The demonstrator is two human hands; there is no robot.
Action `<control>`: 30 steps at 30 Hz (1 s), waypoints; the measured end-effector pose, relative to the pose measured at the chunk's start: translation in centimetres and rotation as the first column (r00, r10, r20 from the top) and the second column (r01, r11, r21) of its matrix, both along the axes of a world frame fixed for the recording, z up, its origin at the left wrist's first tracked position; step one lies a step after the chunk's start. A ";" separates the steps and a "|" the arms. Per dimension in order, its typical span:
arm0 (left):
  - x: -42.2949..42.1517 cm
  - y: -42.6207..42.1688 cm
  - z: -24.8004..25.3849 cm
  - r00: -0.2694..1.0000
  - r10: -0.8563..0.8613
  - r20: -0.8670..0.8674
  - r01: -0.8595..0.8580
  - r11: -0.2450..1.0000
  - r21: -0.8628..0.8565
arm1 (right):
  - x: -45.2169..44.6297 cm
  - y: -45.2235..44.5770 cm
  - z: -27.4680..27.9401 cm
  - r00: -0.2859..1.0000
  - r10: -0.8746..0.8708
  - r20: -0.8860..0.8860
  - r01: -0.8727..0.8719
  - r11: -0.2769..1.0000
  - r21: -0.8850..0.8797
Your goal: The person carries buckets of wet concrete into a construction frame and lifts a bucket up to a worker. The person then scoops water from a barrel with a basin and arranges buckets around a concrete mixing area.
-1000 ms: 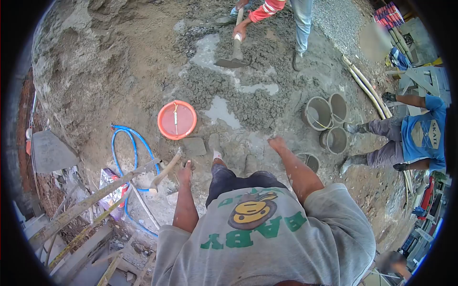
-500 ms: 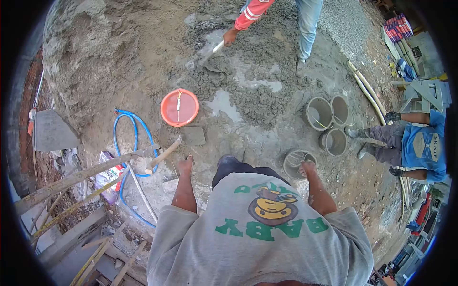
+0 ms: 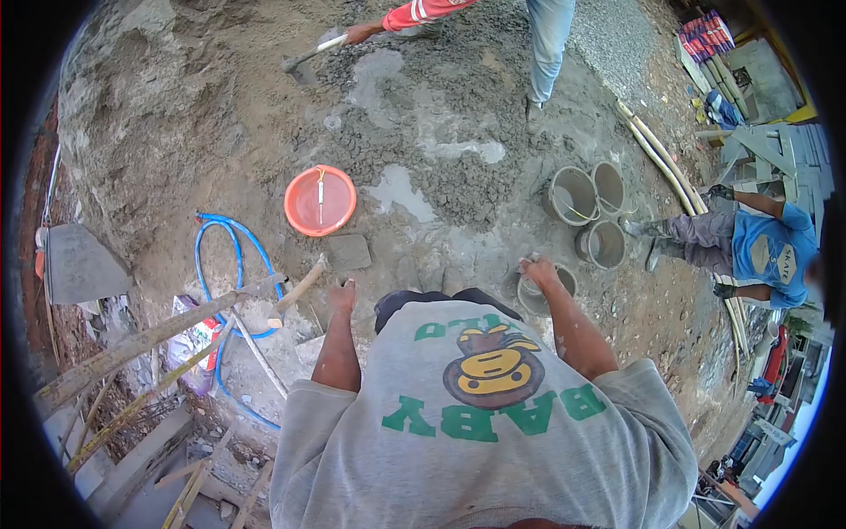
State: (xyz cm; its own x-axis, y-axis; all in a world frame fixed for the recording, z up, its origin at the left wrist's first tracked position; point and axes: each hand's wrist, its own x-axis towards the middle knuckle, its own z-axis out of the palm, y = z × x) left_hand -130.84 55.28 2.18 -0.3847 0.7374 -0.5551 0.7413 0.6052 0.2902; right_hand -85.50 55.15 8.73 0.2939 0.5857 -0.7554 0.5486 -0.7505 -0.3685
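My left hand hangs with loosely curled fingers, nothing visible in it. Close by on the ground lies a shovel with a flat grey blade and a short wooden handle. My right hand is closed at the far left rim of a grey bucket; what its fingers grip is too small to make out. Beyond it, three more grey buckets, among them one bucket, stand grouped on the ground. Wet grey mortar spreads out in front of me.
An orange basin of water stands at left, beside a blue hose and wooden poles. A co-worker's red sleeve reaches to a long-handled tool at the sand heap. Another person in blue stands right.
My right hand has moved from inside the bucket's opening to its far left rim. The co-worker's tool has shifted left, from the mortar to the sand. My view has shifted slightly.
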 end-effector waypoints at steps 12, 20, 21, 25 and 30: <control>-12.2 1.8 3.0 0.883 -0.034 -0.468 0.006 0.998 -0.061 | 4.3 -7.0 0.6 0.938 0.008 0.348 0.009 0.999 -0.045; -15.7 -1.1 0.2 0.938 0.151 -0.313 -0.271 0.882 -0.385 | 0.4 -3.0 2.7 0.981 0.004 0.194 -0.003 1.000 -0.004; -16.5 -2.1 -1.4 0.948 0.191 -0.256 -0.281 0.881 -0.380 | -1.4 -1.6 4.6 0.983 0.041 0.178 -0.035 0.999 -0.036; -18.7 -6.1 -9.1 0.690 0.715 0.112 -0.609 0.658 -0.443 | -0.6 -2.2 2.1 0.953 0.160 0.258 -0.172 0.985 0.026; -14.1 -7.5 -10.3 -0.031 0.872 0.488 -0.744 0.306 -0.593 | -4.0 -0.9 6.8 0.962 0.157 0.222 -0.141 0.986 -0.086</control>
